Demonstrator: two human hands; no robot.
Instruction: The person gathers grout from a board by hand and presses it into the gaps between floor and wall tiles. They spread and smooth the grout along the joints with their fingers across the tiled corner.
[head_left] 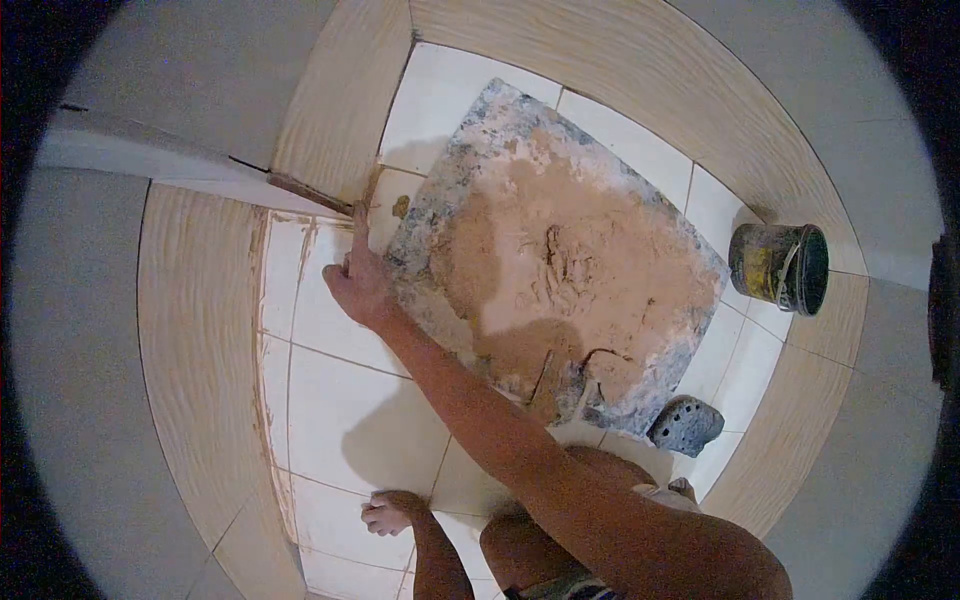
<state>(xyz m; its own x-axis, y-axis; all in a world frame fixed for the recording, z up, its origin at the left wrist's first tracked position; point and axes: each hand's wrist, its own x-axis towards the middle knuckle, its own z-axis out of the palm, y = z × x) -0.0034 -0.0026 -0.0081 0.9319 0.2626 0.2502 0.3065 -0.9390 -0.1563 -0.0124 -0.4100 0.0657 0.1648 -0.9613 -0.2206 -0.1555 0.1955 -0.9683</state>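
Observation:
My right hand [362, 285] reaches across to the end of a narrow brown ledge [315, 195] at the wall corner. Its index finger is stretched out against the ledge end, the thumb stands apart, and no tool shows in it. Lower down, my left hand [388, 513] is closed in a loose fist over the white floor tiles [345, 385], with nothing visible in it. Brown paste lines the tile joints and the floor's left edge. Beside my right forearm lies a stained grey board [500, 105], largely covered with wet brown paste [600, 240].
A dark bucket [765, 262] with a handle stands at the right, near the wall. A grey shoe with holes [688, 425] is by the board's lower right corner. Wavy beige wall tiles [200, 330] border the floor. My legs are at the bottom.

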